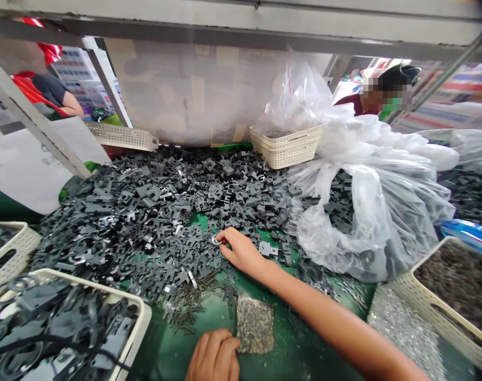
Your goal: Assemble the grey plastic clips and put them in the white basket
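My right hand (238, 251) reaches over the near side of a big heap of dark grey parts (145, 206). Its thumb and index finger pinch a small shiny ring (216, 239). My left hand (215, 354) rests at the bottom centre, its fingers curled and held together; whatever they hold, if anything, is hidden. Beside its fingertips, on the green table (169, 346), lies a speckled square block (255, 324). Many tiny brownish pieces (193, 296) are scattered between the heap and my left hand. A light grey flat part (267, 248) lies just right of my right hand.
Baskets of parts stand at the lower left (141, 317) and right (427, 286). A large clear plastic bag (383, 211) covers the right side. Stacked baskets (286, 148) stand behind the heap. A metal frame (225, 32) crosses above; two people are beyond it.
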`<state>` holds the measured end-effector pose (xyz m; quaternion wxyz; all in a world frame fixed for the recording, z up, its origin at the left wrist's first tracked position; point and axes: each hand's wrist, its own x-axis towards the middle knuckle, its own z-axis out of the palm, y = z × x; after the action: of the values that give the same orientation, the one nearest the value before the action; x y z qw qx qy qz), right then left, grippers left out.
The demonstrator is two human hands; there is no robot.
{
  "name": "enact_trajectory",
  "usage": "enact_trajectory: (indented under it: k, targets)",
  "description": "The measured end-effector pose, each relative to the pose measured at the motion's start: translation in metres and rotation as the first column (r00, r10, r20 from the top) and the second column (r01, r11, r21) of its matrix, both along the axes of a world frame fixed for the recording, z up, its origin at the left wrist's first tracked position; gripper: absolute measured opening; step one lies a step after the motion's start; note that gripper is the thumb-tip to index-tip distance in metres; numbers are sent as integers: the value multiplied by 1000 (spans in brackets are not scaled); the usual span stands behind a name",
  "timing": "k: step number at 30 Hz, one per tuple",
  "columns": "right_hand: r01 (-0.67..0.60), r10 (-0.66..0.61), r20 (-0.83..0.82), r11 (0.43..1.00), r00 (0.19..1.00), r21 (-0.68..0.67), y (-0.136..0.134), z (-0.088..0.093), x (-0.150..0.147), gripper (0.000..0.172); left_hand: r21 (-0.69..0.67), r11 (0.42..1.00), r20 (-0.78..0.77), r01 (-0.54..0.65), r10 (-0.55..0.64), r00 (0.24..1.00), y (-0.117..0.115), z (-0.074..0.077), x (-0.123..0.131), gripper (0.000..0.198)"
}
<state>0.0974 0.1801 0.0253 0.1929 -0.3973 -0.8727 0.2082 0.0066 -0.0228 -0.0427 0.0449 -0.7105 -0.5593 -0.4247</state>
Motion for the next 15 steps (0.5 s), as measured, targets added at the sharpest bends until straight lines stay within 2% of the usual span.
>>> enact_trajectory:
  k: [6, 9, 12, 15]
  targets:
    - [-60, 60, 17, 998, 998, 3, 6, -7, -18, 23, -103, 993, 11, 56, -55, 998, -4, 6, -3, 25]
    - [-51, 51, 0, 999, 999, -3, 4, 0, -13, 26, -131, 989, 36, 63, -59, 998, -6, 7, -4, 26]
    - [-55, 55, -31, 998, 998, 0, -25, 15, 20, 24, -152, 987, 72, 47, -36, 997, -9, 8, -6, 24]
    - [-147, 147, -32, 989, 989, -20, -72, 23, 62, 21, -197, 979, 101, 50, -30, 994, -8, 12, -9, 22]
